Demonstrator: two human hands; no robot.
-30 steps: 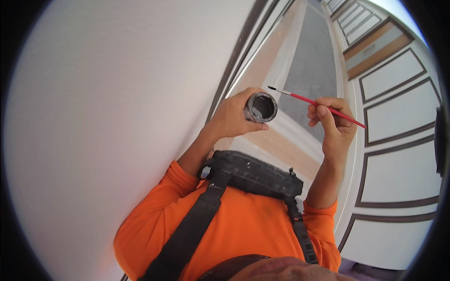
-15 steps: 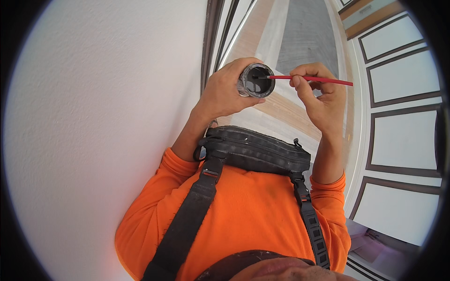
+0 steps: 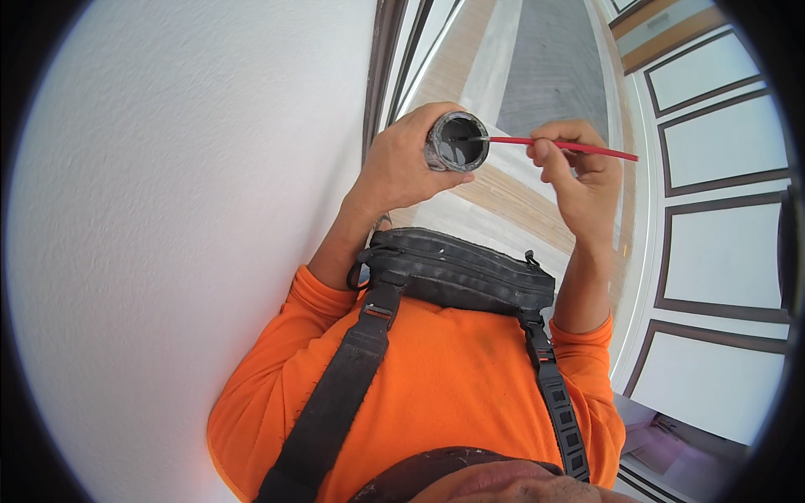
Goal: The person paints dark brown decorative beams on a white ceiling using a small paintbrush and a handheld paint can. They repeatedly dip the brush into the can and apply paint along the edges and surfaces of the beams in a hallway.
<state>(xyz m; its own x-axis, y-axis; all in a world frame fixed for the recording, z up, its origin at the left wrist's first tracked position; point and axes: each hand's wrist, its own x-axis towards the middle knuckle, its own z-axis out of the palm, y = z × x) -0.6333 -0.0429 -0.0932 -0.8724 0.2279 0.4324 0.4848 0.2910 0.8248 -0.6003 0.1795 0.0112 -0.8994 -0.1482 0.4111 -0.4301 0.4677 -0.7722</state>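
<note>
My left hand [image 3: 404,159] is wrapped round a small round jar [image 3: 433,151] with a paint-smeared rim. Dark grey, glossy paint [image 3: 459,152] shows inside it. Between the thumb and fingers of my right hand [image 3: 580,172] is a thin paintbrush with a red handle [image 3: 513,141]. Its metal ferrule crosses the jar's right rim, and the dark bristle tip is inside the jar, at the paint. Whether the tip is dipped under the surface I cannot tell. Both hands are raised in front of my chest, beyond the black bag.
A black zipped chest bag [image 3: 461,268] on wide straps lies across my orange top. Close on my left rises a white textured wall [image 3: 184,184], with dark trim [image 3: 381,75] at its far edge. White wall panels with dark frames [image 3: 721,251] line the right. Striped wood-look flooring [image 3: 511,197] lies below.
My right hand and the paintbrush have shifted slightly to the right, and the handle now slopes down more toward its end. The jar has barely moved left in my left hand.
</note>
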